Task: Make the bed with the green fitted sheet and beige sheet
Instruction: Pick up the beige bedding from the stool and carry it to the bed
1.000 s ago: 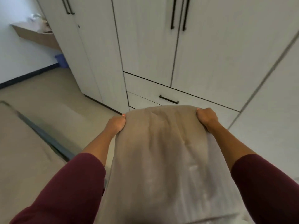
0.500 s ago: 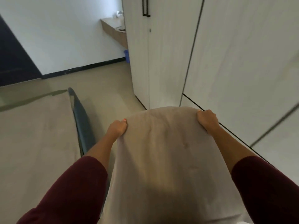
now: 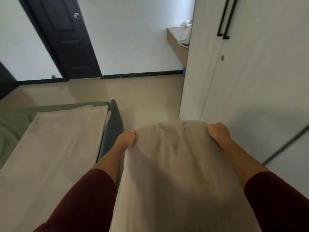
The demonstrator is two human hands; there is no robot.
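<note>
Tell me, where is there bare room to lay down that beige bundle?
Both hands, left and right, grip the beige bundle. The beige sheet spread on the bed lies bare, bordered by green fitted sheet and the dark bed edge. The floor between bed and wardrobe is a narrow open strip.

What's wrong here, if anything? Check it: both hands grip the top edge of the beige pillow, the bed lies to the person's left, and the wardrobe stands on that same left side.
One thing is wrong: the head view shows the wardrobe on the person's right, not the left. The rest holds: the left hand and the right hand grip the top edge of the beige pillow, and the bed lies to the left.
</note>
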